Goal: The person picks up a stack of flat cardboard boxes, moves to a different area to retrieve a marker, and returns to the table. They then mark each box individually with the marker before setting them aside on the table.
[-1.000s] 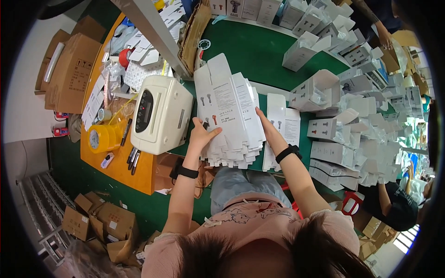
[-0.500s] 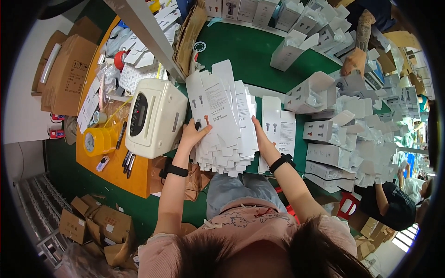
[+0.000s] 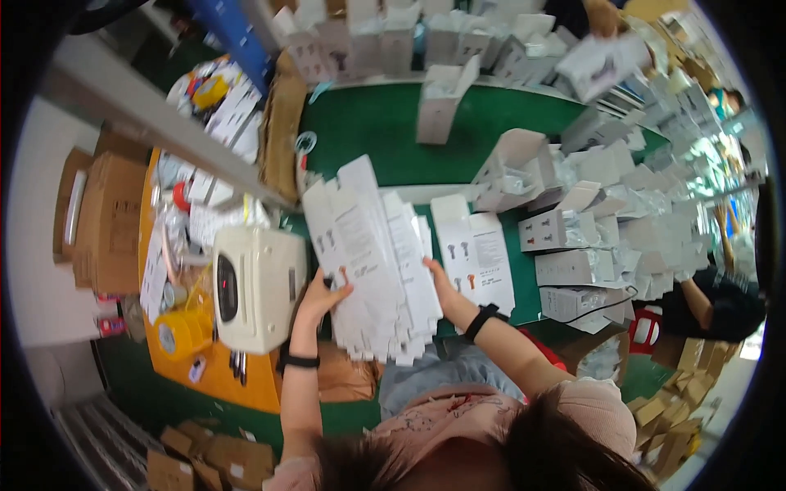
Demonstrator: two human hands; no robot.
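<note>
A thick stack of flat, unfolded white cartons [image 3: 360, 270] lies in front of me, its layers fanned unevenly. At its left edge my left hand [image 3: 322, 299] is closed on it, thumb on the top sheet, with something small and black at the fingers. My right hand [image 3: 443, 288] grips the stack's right side, its fingertips partly hidden by the sheets. Just beyond that hand lies a second, lower pile of flat cartons [image 3: 485, 258] printed with small product pictures. A cream machine with a dark control panel [image 3: 255, 286] stands beside my left hand.
Rows of opened white boxes [image 3: 573, 266] with clear plastic inside line the right side of the green table [image 3: 368, 123]. One upright box [image 3: 442, 106] stands near the far edge. At left, an orange table [image 3: 254, 389] bears yellow tape rolls [image 3: 182, 331]. A co-worker's hand [image 3: 603, 18] is at the far right.
My view has tilted and shifted, and the picture is blurrier. Both hands still hold the carton stack. At the far right, a white box now appears raised beside the co-worker's hand.
</note>
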